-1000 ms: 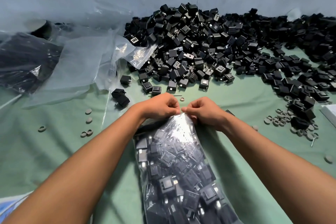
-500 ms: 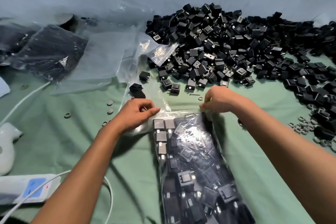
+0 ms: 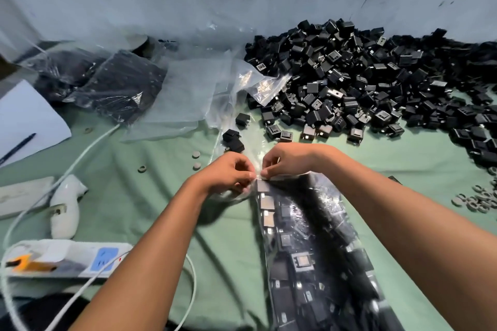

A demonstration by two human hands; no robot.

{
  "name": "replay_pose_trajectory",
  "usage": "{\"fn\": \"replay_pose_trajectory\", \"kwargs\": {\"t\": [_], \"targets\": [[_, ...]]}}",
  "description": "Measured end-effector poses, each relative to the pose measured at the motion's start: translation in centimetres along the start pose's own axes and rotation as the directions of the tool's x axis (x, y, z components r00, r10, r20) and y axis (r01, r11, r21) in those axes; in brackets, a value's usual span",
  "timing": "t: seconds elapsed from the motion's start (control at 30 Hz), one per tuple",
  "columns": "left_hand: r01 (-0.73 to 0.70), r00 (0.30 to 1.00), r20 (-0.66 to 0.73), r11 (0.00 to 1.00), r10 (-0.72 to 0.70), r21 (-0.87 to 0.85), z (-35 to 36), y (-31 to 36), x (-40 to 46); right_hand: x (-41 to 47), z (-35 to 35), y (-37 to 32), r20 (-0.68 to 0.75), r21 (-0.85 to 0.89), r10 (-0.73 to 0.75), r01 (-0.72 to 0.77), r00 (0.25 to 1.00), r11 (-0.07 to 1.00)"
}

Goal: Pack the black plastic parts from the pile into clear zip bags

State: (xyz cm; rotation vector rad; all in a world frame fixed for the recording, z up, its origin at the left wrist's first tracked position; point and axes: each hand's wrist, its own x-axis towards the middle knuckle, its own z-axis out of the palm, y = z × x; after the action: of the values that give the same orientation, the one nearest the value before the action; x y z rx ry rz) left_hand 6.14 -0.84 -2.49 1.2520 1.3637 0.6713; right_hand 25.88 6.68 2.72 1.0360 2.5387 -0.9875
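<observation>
A clear zip bag (image 3: 309, 236) filled with black plastic parts lies lengthwise on the green cloth in front of me. My left hand (image 3: 228, 173) and my right hand (image 3: 285, 158) meet at its top left corner, both pinching the bag's zip edge between thumb and fingers. The big pile of loose black parts (image 3: 363, 80) spreads along the wall at the back right. A few single parts (image 3: 233, 140) lie just beyond my hands.
Empty clear bags (image 3: 188, 94) and filled bags (image 3: 115, 86) lie at the back left. A white power strip (image 3: 67, 258) with cable, a white tool (image 3: 66, 204), paper with a pen (image 3: 24, 121) sit left. Small grey rings (image 3: 481, 199) lie at the right.
My hands, which were apart at the two ends of the bag's mouth, have come together at its left corner. The view has swung left.
</observation>
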Motion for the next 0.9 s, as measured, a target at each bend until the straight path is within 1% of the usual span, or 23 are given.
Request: {"fn": "replay_pose_trajectory", "kwargs": {"t": [0.07, 0.13, 0.2, 0.23, 0.3, 0.4, 0.5, 0.57, 0.67, 0.73, 0.83, 0.9], "targets": [[-0.015, 1.0, -0.016, 1.0, 0.015, -0.018, 0.2, -0.1, 0.1, 0.0, 0.1, -0.1, -0.006, -0.008, 0.019, -0.019, 1.0, 1.0], [-0.017, 0.999, -0.039, 0.992, 0.012, -0.127, 0.6, -0.6, 0.1, 0.0, 0.0, -0.1, 0.023, 0.01, 0.065, -0.066, 0.998, 0.998], [-0.024, 0.998, -0.065, 0.97, 0.009, -0.242, 1.2, -1.1, 0.1, -0.1, 0.1, 0.1, 0.066, 0.061, 0.106, -0.11, 0.992, 0.992], [-0.032, 0.997, -0.079, 0.962, 0.011, -0.272, 1.4, -1.3, 0.0, -0.1, 0.1, 0.2, 0.075, 0.095, 0.116, -0.123, 0.99, 0.988], [-0.048, 0.995, -0.101, 0.959, 0.021, -0.28, 1.8, -1.6, 0.0, -0.1, 0.3, 0.6, 0.063, 0.173, 0.122, -0.131, 0.991, 0.976], [-0.059, 0.981, -0.196, 0.96, 0.004, -0.273, 2.1, -1.4, -0.1, -0.1, 0.4, 0.5, 0.027, 0.172, 0.121, -0.124, 0.992, 0.977], [-0.048, 0.978, -0.207, 0.977, 0.004, -0.207, 1.9, -1.2, -0.3, -0.4, 0.4, 0.9, -0.002, 0.179, 0.138, -0.136, 0.99, 0.974], [-0.03, 0.983, -0.183, 0.99, 0.004, -0.135, 1.8, -1.0, -0.4, -0.6, 0.6, 1.3, -0.065, 0.177, 0.142, -0.128, 0.988, 0.976], [-0.017, 0.985, -0.173, 0.996, 0.002, -0.086, 1.9, -1.0, -0.3, -1.0, 1.4, 2.0, -0.132, 0.245, 0.115, -0.08, 0.985, 0.966], [-0.002, 0.983, -0.186, 1.0, 0.0, -0.013, 2.1, -0.9, -0.1, -1.2, 1.7, 2.3, -0.165, 0.219, 0.1, -0.062, 0.981, 0.974], [0.028, 0.976, -0.216, 0.984, 0.011, 0.178, 2.3, -0.4, 0.4, -1.2, 1.9, 2.5, -0.23, 0.117, 0.085, -0.059, 0.97, 0.991], [0.04, 0.98, -0.199, 0.982, -0.002, 0.187, 2.4, 0.4, 0.7, -1.2, 2.0, 2.5, -0.265, 0.074, 0.084, -0.066, 0.961, 0.995]]}}
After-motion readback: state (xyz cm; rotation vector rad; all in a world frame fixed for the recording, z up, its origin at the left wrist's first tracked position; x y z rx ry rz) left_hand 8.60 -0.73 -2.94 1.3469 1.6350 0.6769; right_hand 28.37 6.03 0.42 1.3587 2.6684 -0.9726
